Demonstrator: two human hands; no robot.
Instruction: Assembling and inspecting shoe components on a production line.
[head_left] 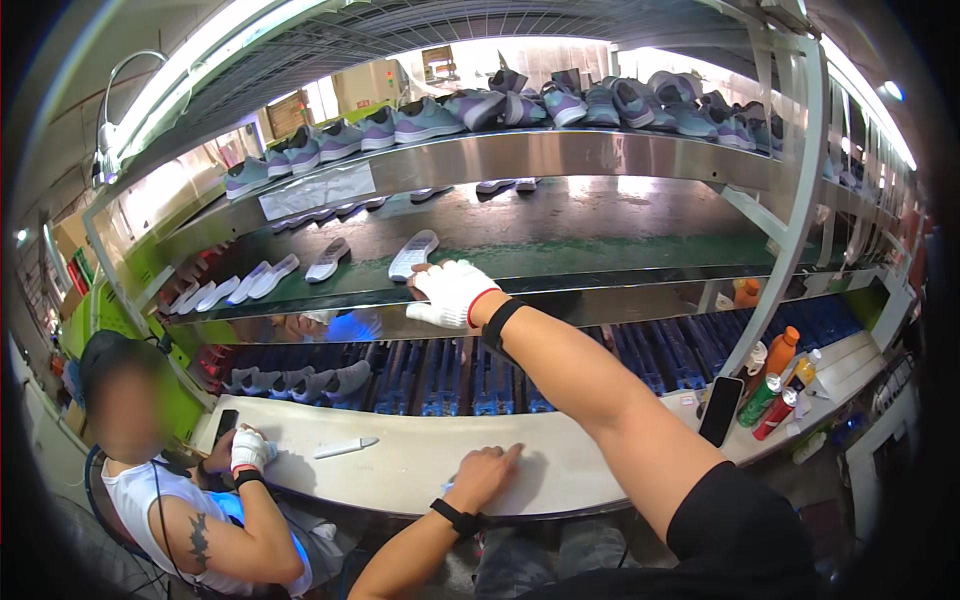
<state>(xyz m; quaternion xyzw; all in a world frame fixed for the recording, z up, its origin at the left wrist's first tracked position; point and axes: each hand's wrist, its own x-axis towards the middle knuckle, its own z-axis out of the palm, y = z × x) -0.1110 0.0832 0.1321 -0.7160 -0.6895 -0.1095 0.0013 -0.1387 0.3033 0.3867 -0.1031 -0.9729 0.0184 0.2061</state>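
Note:
My right hand (452,293), in a white knit glove with bare fingertips, reaches to the front edge of the green conveyor belt (560,245). Its fingertips touch the near end of a white shoe sole (413,253) lying on the belt; the thumb stands apart from the fingers. My left hand (484,476), bare, rests low over the pale worktable (400,425), index finger stretched out and the others loosely bent. Something small and pale bluish shows under it, too hidden to name. A white marker-like tube (346,447) lies to the left.
More soles (273,277) lie leftward on the belt. Grey shoes (430,120) fill the upper shelf; others (345,383) sit on the blue slatted conveyor (470,385). A co-worker (220,500) sits at left. A phone (720,410), cans (762,400) and bottles (783,350) stand right.

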